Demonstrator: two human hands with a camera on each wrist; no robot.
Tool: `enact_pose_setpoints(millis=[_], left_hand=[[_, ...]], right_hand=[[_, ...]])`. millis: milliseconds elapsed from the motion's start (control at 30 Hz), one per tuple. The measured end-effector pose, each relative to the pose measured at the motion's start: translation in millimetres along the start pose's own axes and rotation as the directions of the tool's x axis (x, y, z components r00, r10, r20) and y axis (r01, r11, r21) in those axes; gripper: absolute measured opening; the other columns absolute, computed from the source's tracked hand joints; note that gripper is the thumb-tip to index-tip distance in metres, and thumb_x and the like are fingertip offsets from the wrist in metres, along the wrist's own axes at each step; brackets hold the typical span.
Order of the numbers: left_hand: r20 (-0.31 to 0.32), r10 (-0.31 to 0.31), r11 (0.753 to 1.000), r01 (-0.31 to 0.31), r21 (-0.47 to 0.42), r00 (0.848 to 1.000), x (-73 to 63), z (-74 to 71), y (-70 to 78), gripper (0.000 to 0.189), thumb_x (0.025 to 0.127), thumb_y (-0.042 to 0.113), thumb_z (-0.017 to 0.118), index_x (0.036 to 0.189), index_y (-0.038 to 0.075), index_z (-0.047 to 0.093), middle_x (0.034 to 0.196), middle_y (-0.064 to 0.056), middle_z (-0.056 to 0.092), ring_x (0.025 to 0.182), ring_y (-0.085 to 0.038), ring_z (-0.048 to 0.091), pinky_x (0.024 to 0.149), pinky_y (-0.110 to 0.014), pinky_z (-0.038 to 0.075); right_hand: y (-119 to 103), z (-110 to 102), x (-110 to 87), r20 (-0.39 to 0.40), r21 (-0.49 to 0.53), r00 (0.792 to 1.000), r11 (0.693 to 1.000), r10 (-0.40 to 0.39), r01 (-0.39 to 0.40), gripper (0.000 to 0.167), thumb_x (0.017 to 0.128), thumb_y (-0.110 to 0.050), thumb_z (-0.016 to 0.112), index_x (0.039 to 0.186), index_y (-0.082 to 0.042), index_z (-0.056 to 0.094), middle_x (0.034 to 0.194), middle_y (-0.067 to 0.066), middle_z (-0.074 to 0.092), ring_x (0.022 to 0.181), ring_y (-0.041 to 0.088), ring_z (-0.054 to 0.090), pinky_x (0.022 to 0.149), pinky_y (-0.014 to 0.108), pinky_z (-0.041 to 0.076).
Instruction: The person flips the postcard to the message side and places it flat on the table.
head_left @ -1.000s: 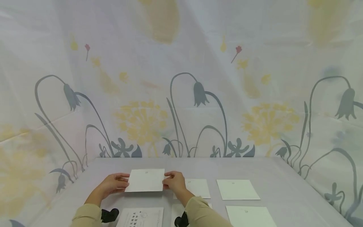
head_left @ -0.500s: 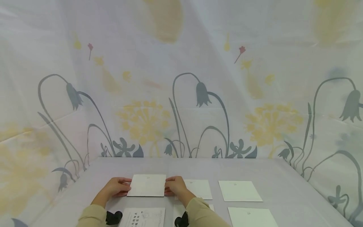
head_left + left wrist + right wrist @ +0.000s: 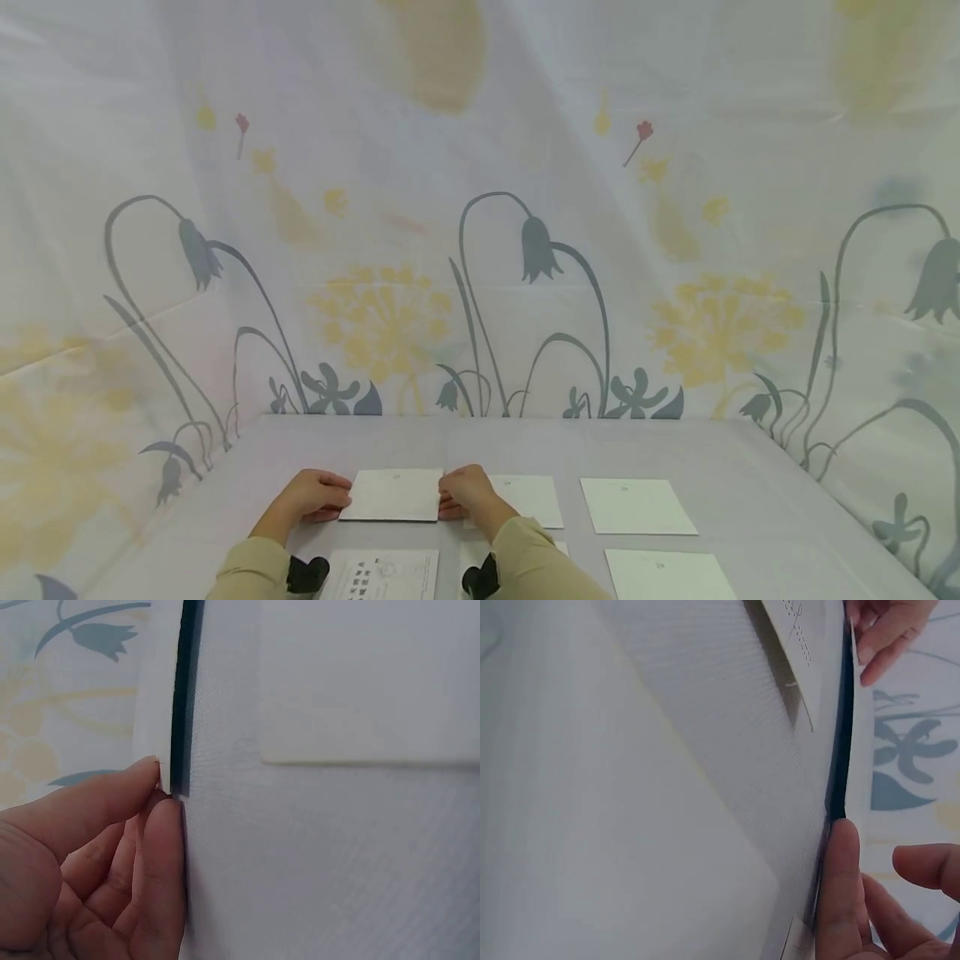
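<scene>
A blank-looking white card (image 3: 392, 496) with a tiny mark near its far edge lies on or just above the table, at the left of the back row in the head view. My left hand (image 3: 313, 496) holds its left side; in the left wrist view thumb and finger pinch the corner of the card (image 3: 169, 697). At the card's right side is my right hand (image 3: 471, 492). The right wrist view shows one fingertip touching the edge of the card (image 3: 859, 750), while the thumb (image 3: 930, 866) stands apart from it. A dark shadow runs beneath the card.
Nearer to me lies a card with printed characters (image 3: 382, 575). More white cards lie to the right: one partly behind my right hand (image 3: 528, 500), one at the back right (image 3: 637, 506) and one at the front right (image 3: 667, 575). A flower-patterned curtain (image 3: 480, 250) surrounds the table.
The white card, tilted and raised a second ago, has come down toward the table and lies flatter. Both hands lowered with it. The other cards kept their places.
</scene>
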State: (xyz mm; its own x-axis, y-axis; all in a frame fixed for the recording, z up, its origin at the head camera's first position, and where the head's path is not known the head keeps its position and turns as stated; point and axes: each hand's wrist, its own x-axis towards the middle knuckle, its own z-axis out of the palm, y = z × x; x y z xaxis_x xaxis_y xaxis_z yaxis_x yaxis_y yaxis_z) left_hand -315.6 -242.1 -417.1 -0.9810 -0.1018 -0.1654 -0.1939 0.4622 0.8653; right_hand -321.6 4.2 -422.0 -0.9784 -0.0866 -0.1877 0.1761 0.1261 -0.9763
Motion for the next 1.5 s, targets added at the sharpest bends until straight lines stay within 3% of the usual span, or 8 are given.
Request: enact_pose_setpoints(millis=[333, 600, 933, 1067, 1300, 1500], left_hand=[[-0.004, 0.038, 0.999, -0.038, -0.017, 0.999, 4.3, -6.1, -2.8, 0.04, 0.08, 0.001, 0.069, 0.115, -0.012, 0.055, 0.085, -0.008, 0.063, 0.067, -0.014, 0.059, 0.062, -0.028, 0.055], [0.046, 0.077, 0.995, -0.074, -0.068, 0.996, -6.7, -29.3, -2.1, 0.046, 0.081, 0.005, 0.07, 0.119, -0.013, 0.052, 0.092, -0.009, 0.065, 0.08, -0.021, 0.063, 0.072, -0.034, 0.055], [0.073, 0.134, 0.99, -0.13, -0.059, 0.988, -18.5, -37.1, -2.6, 0.045, 0.084, 0.008, 0.068, 0.12, -0.012, 0.051, 0.096, -0.01, 0.063, 0.09, -0.026, 0.062, 0.077, -0.038, 0.054], [0.124, 0.188, 0.982, -0.183, -0.054, 0.974, -22.5, -40.5, -3.7, 0.047, 0.084, 0.012, 0.069, 0.12, -0.012, 0.051, 0.096, -0.008, 0.062, 0.089, -0.023, 0.062, 0.077, -0.038, 0.054], [0.221, 0.306, 0.952, -0.301, -0.057, 0.926, -34.4, -46.5, -3.6, 0.05, 0.086, 0.017, 0.067, 0.121, -0.014, 0.048, 0.104, -0.012, 0.06, 0.095, -0.023, 0.06, 0.078, -0.035, 0.053], [0.246, 0.351, 0.933, -0.359, -0.009, 0.904, -48.4, -46.0, -2.4, 0.046, 0.085, 0.02, 0.068, 0.116, -0.011, 0.052, 0.109, -0.017, 0.059, 0.098, -0.028, 0.058, 0.079, -0.034, 0.053]], right_hand=[[-11, -3, -9.9, 0.002, -0.073, 0.998, 0.995, -0.066, 0.066, 0.021, 0.079, 0.001, 0.058, 0.098, 0.009, 0.061, 0.075, 0.009, 0.057, 0.056, 0.014, 0.054, 0.055, 0.026, 0.054], [-21, -6, -16.7, 0.062, 0.021, 0.994, 0.995, -0.094, 0.093, 0.03, 0.079, 0.001, 0.057, 0.107, 0.01, 0.059, 0.079, 0.009, 0.059, 0.059, 0.014, 0.055, 0.058, 0.028, 0.055], [-27, -10, -32.9, 0.062, 0.045, 0.987, 0.988, -0.149, 0.146, 0.025, 0.08, 0.001, 0.058, 0.105, 0.007, 0.061, 0.079, 0.008, 0.059, 0.061, 0.015, 0.056, 0.059, 0.03, 0.056], [-25, -12, -39.4, 0.077, 0.021, 0.981, 0.984, -0.179, 0.178, 0.025, 0.08, 0.0, 0.059, 0.104, 0.006, 0.061, 0.08, 0.008, 0.059, 0.063, 0.016, 0.057, 0.06, 0.031, 0.056], [-20, -14, -48.5, 0.115, 0.045, 0.964, 0.971, -0.24, 0.236, 0.027, 0.077, -0.001, 0.06, 0.103, 0.005, 0.061, 0.083, 0.006, 0.059, 0.067, 0.015, 0.055, 0.062, 0.032, 0.056], [-18, -15, -57.7, 0.13, 0.016, 0.952, 0.96, -0.278, 0.278, 0.024, 0.074, 0.0, 0.063, 0.099, 0.001, 0.063, 0.084, 0.005, 0.055, 0.071, 0.016, 0.056, 0.064, 0.032, 0.055]])
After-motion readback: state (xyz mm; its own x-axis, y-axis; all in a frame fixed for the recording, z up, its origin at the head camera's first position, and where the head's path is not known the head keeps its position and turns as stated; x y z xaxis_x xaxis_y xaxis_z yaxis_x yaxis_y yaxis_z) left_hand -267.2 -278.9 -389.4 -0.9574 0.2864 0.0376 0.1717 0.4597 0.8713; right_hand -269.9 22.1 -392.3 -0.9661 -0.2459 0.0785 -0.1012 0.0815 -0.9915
